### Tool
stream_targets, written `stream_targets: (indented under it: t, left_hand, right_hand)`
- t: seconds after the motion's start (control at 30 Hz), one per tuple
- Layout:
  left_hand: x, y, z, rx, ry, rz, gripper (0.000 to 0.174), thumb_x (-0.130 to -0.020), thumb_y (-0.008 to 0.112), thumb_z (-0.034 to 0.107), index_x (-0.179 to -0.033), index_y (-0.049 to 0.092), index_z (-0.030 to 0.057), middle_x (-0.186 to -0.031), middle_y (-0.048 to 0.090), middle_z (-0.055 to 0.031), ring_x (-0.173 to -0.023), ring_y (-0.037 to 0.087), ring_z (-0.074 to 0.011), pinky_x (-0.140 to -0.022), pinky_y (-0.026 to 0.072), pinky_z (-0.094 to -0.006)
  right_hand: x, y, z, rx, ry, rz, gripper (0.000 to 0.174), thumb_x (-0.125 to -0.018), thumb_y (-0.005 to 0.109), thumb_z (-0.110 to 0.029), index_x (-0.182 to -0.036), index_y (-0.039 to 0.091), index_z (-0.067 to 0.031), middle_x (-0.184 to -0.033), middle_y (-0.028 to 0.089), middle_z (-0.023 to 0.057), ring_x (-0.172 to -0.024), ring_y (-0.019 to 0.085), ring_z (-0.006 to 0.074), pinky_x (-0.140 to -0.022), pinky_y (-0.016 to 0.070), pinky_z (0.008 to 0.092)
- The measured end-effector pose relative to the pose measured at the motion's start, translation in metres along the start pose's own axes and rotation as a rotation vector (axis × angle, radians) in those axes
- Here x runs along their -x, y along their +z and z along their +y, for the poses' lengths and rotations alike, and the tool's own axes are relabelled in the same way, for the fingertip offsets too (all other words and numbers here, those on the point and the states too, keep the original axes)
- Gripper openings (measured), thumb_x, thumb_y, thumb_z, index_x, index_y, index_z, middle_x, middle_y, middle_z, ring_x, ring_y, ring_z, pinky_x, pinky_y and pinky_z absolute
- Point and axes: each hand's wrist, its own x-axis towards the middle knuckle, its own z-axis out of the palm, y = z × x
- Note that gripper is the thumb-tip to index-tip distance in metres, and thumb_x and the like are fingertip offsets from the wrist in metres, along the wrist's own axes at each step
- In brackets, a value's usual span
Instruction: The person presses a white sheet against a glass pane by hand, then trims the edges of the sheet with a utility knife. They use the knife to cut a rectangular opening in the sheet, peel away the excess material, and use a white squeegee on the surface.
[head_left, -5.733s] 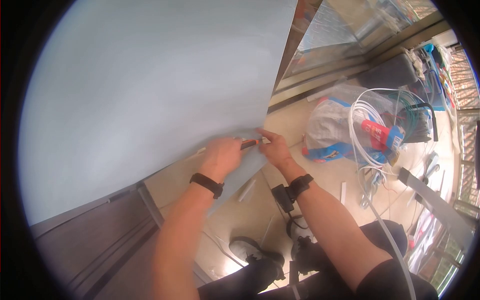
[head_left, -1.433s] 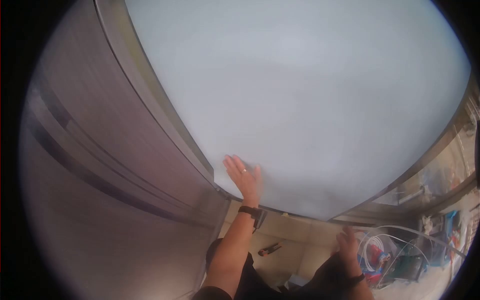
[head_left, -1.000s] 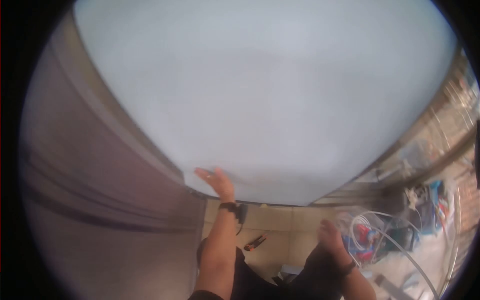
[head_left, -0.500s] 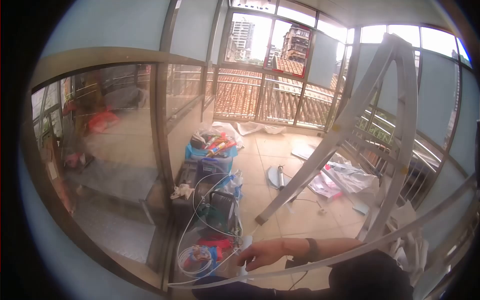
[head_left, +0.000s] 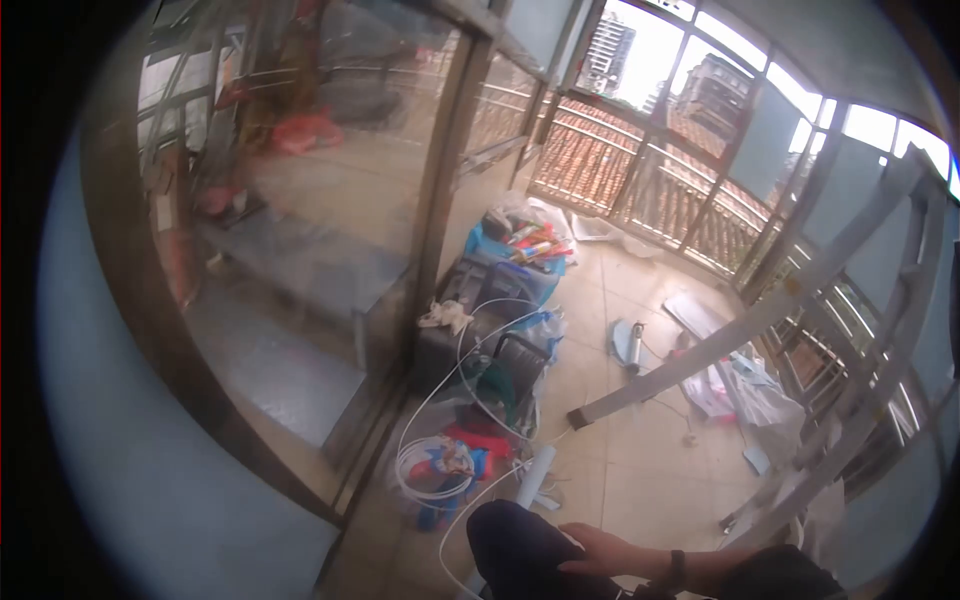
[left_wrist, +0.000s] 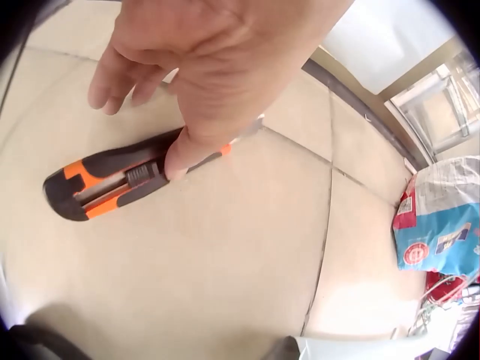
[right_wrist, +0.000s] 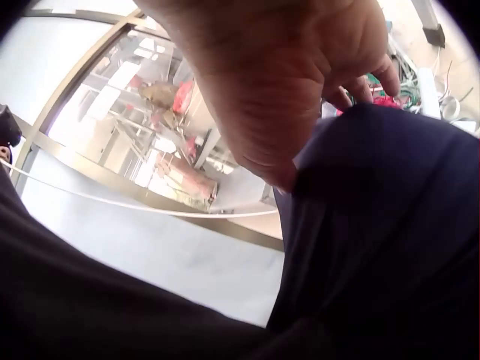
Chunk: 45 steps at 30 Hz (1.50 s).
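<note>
In the left wrist view an orange and black utility knife (left_wrist: 112,178) lies on the tiled floor, its metal tip showing beyond the hand. My left hand (left_wrist: 214,64) is over it, thumb against the knife's side near the slider, other fingers loosely bent above the tiles and apart from the handle. The head view does not show this hand. My right hand (head_left: 605,550) rests on a dark-clothed knee (head_left: 520,545), holding nothing. In the right wrist view the right hand (right_wrist: 277,75) lies over the same knee, with fingertips past its top.
A glazed door frame (head_left: 435,190) stands left, beside coiled white cable (head_left: 435,468), a plastic bag and a blue tool box (head_left: 520,280). A metal ladder (head_left: 760,320) leans across the right. A caulking gun (head_left: 636,345) and sheets lie on the tiles.
The view has swung from the pale panel to the windowed room. My left hand has gone from the panel to the knife on the floor; my right hand has lowered onto the knee.
</note>
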Motion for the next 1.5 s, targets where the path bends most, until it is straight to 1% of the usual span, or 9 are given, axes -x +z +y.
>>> stream_targets:
  t: [0.13, 0.17, 0.23, 0.37, 0.6, 0.9, 1.03, 1.23, 1.5]
  left_hand:
    - [0.022, 0.123, -0.096, -0.030, -0.051, 0.117, 0.038, -0.102, 0.047, 0.024, -0.127, 0.061, -0.0003, -0.127, 0.063, -0.0194, -0.120, 0.059, -0.0377, -0.103, 0.0457, -0.0456]
    - [0.049, 0.059, -0.050, 0.257, -0.261, 0.058, 0.032, -0.101, 0.046, 0.020, -0.121, 0.063, 0.0018, -0.123, 0.063, -0.0193, -0.115, 0.060, -0.0398, -0.101, 0.0457, -0.0480]
    - [0.057, 0.071, -0.065, -0.132, 0.055, 0.059, 0.032, -0.101, 0.047, 0.021, -0.122, 0.063, 0.0025, -0.120, 0.064, -0.0215, -0.114, 0.060, -0.0402, -0.099, 0.0461, -0.0491]
    - [0.066, 0.055, -0.050, 0.174, -0.228, 0.075, 0.034, -0.099, 0.050, 0.024, -0.121, 0.064, 0.0019, -0.116, 0.066, -0.0218, -0.111, 0.061, -0.0421, -0.096, 0.0479, -0.0502]
    - [0.125, -0.054, 0.017, 0.191, -0.166, 0.097, 0.044, -0.082, 0.067, 0.028, -0.114, 0.058, -0.0012, -0.114, 0.063, -0.0252, -0.104, 0.065, -0.0443, -0.090, 0.0529, -0.0523]
    - [0.287, -0.340, 0.118, 0.533, -0.411, 0.066, 0.040, -0.082, 0.064, 0.024, -0.111, 0.057, -0.0027, -0.102, 0.069, -0.0272, -0.099, 0.067, -0.0449, -0.087, 0.0535, -0.0515]
    - [0.381, -0.373, 0.123, 0.595, -0.488, 0.032, 0.035, -0.083, 0.063, 0.024, -0.107, 0.059, -0.0011, -0.096, 0.070, -0.0265, -0.097, 0.068, -0.0445, -0.085, 0.0533, -0.0515]
    - [0.480, -0.350, 0.082, 0.581, -0.587, 0.023, 0.032, -0.082, 0.062, 0.023, -0.104, 0.060, 0.0001, -0.096, 0.070, -0.0276, -0.095, 0.067, -0.0456, -0.084, 0.0530, -0.0534]
    - [0.575, -0.369, 0.051, 0.523, -0.628, 0.005, 0.036, -0.079, 0.063, 0.024, -0.104, 0.061, -0.0016, -0.097, 0.069, -0.0287, -0.095, 0.066, -0.0473, -0.086, 0.0522, -0.0545]
  right_hand:
    - [-0.042, 0.062, 0.031, 0.422, -0.069, 0.171, 0.102, -0.079, 0.079, -0.044, -0.151, 0.028, 0.0074, -0.152, 0.033, 0.0332, -0.136, 0.040, 0.0499, -0.112, 0.0372, 0.0517]
    - [-0.054, 0.063, 0.033, 0.416, -0.073, 0.157, 0.103, -0.078, 0.081, -0.043, -0.151, 0.028, 0.0069, -0.151, 0.034, 0.0329, -0.138, 0.039, 0.0489, -0.113, 0.0360, 0.0503]
    - [-0.063, 0.067, 0.034, 0.404, -0.050, 0.132, 0.103, -0.077, 0.082, -0.041, -0.150, 0.028, 0.0063, -0.150, 0.036, 0.0325, -0.139, 0.038, 0.0479, -0.115, 0.0348, 0.0489]
    - [-0.070, 0.074, 0.025, 0.402, -0.165, 0.122, 0.104, -0.076, 0.082, -0.044, -0.151, 0.029, 0.0043, -0.149, 0.038, 0.0315, -0.134, 0.043, 0.0478, -0.109, 0.0399, 0.0516]
    - [-0.036, 0.022, -0.035, 0.464, -0.064, -0.087, 0.103, -0.075, 0.082, -0.043, -0.152, 0.030, 0.0031, -0.147, 0.041, 0.0305, -0.131, 0.047, 0.0460, -0.108, 0.0424, 0.0491]
    - [0.050, -0.046, -0.124, 0.576, 0.013, -0.345, 0.101, -0.076, 0.083, -0.036, -0.153, 0.027, 0.0001, -0.147, 0.042, 0.0252, -0.133, 0.047, 0.0417, -0.105, 0.0463, 0.0469]
    - [0.090, -0.082, -0.234, 0.315, 0.117, -0.372, 0.093, -0.077, 0.084, -0.026, -0.151, 0.033, -0.0022, -0.147, 0.043, 0.0226, -0.128, 0.054, 0.0366, -0.099, 0.0498, 0.0416]
    - [0.075, -0.136, -0.422, 0.148, -0.350, -0.663, 0.047, -0.081, 0.079, -0.011, -0.125, 0.063, -0.0022, -0.114, 0.069, 0.0108, -0.102, 0.068, 0.0217, -0.089, 0.0530, 0.0347]
    - [0.143, -0.224, -0.376, -0.030, 0.075, -0.636, 0.045, -0.093, 0.067, -0.014, -0.134, 0.057, 0.0009, -0.126, 0.065, 0.0117, -0.110, 0.065, 0.0202, -0.094, 0.0501, 0.0343]
